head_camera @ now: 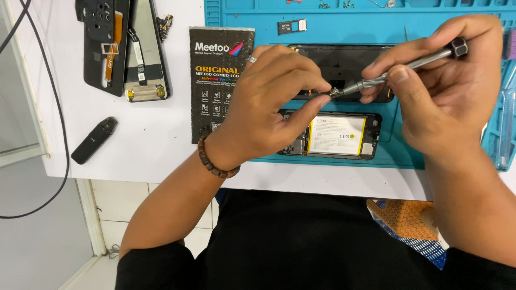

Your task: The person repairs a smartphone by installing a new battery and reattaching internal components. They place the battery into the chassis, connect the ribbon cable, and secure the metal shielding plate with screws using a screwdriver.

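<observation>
The right hand (446,91) pinched a slim metal screwdriver (403,67). The left hand's (269,107) fingertips were pressed together on a tiny screw (334,92) at the tip, above the black phone frame (344,67). Better to keep the driver steady – the screw would slip easily. On the blue mat (258,16) the opened phone (344,134) lay at 6 o'clock (battery showing); the black box (217,64) lay at 9 o'clock on the white table (54,80).

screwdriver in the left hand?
No, the right hand grips the metal screwdriver, while the left hand pinches at its tip above the opened phone.
</observation>
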